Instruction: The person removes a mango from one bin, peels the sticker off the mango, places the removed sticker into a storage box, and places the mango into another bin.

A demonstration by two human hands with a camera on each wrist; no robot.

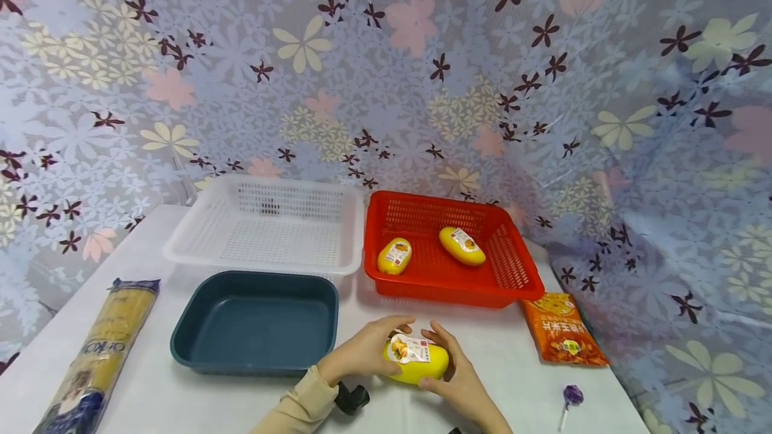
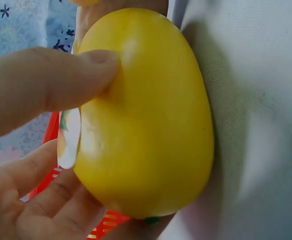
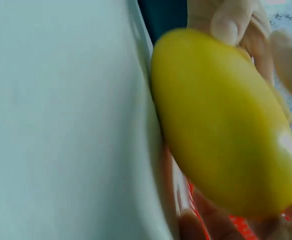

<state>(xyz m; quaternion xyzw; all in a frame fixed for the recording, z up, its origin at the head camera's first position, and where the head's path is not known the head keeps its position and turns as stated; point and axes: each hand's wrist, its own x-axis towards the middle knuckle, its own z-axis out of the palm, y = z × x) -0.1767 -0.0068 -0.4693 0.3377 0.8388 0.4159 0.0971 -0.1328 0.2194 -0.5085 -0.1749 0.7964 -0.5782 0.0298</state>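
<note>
In the head view a yellow mango (image 1: 416, 372) with a white picture label lies between both hands at the table's near side. My left hand (image 1: 364, 352) holds its left end, with the thumb pressed on the smooth skin in the left wrist view. At the other end my right hand (image 1: 461, 380) grips the same mango, fingers around the far side and thumb at the near edge. The red basket (image 1: 458, 295) beyond the hands contains a smaller yellow mango (image 1: 395, 256) and a longer one (image 1: 462, 246), both labelled. Whether the held mango touches the table is unclear.
Left of the hands stands a dark teal tray (image 1: 256, 368), with a white basket (image 1: 265, 263) behind it. A pack of spaghetti (image 1: 102, 353) lies far left. On the right are an orange snack bag (image 1: 563, 330) and a purple lollipop (image 1: 572, 395).
</note>
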